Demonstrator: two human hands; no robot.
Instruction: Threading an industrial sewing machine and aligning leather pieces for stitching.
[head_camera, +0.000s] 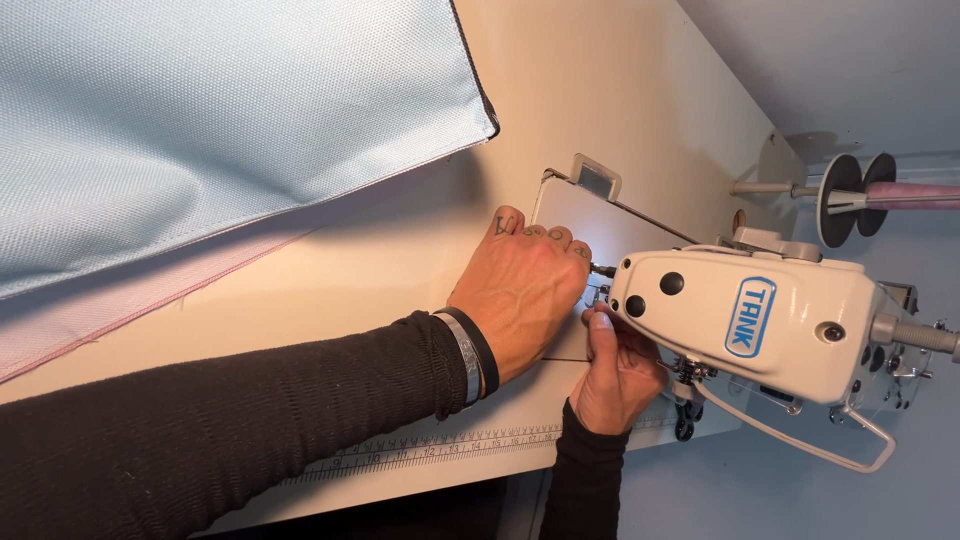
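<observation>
A white industrial sewing machine stands on a cream table, its needle end facing left. My left hand, with a black and a silver band on the wrist, lies knuckles up on the metal bed plate. Its fingers curl toward the needle area, and the fingertips are hidden. My right hand reaches up from below, under the machine head, with thumb and fingers pinched close to the needle. A thin dark thread runs taut between the two hands. The needle itself is hidden behind the hands.
Light blue woven fabric with a pink layer under it covers the table's left part. A ruler strip runs along the near table edge. A bobbin winder with black discs sits at the back right.
</observation>
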